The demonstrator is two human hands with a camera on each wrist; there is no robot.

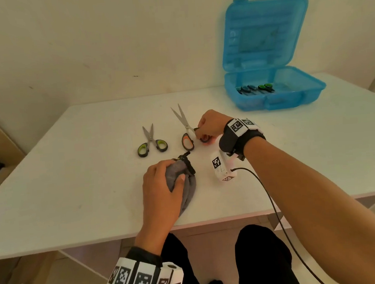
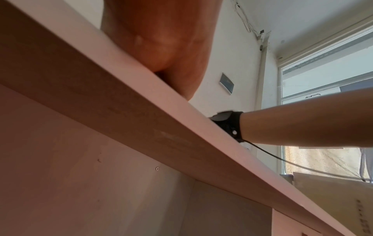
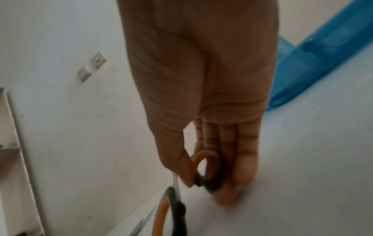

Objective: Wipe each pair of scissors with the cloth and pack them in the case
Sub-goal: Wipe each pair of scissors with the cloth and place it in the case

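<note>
- The person's right hand [image 1: 209,123] pinches one handle loop of the orange-and-black-handled steel scissors [image 1: 187,133], thumb on one side and fingers curled behind; the wrist view shows the thumb [image 3: 177,161] pressed against the orange loop [image 3: 206,166].
- Those scissors lie on the white tabletop [image 1: 73,172] with blades spread in a narrow V pointing toward the wall, the other loop free on the surface.
- The left hand [image 1: 161,188] grips a bunched grey cloth [image 1: 183,186] near the front edge of the table, fingers wrapped over it and thumb pressed on top.
- A small black-and-yellow piece [image 1: 186,160] pokes out of the cloth toward the orange scissors; I cannot tell what it is.
- Just left of the orange pair, apart from it, lies a smaller pair of green-and-black-handled scissors [image 1: 152,142], blades slightly open, flat on the table.
- At the far right corner stands a translucent blue plastic case [image 1: 274,91], lid propped open upright against the wall.
- Inside its tray sit several dark-handled scissors [image 1: 256,88] side by side, at least one with green loops.
- Both wrists carry black straps with white blocks bearing black square markers; a thin black cable [image 1: 273,204] runs from the right wrist unit past the table edge.
- The left wrist view shows only the table's wooden underside [image 2: 121,111] and the heel of the hand above it.
</note>
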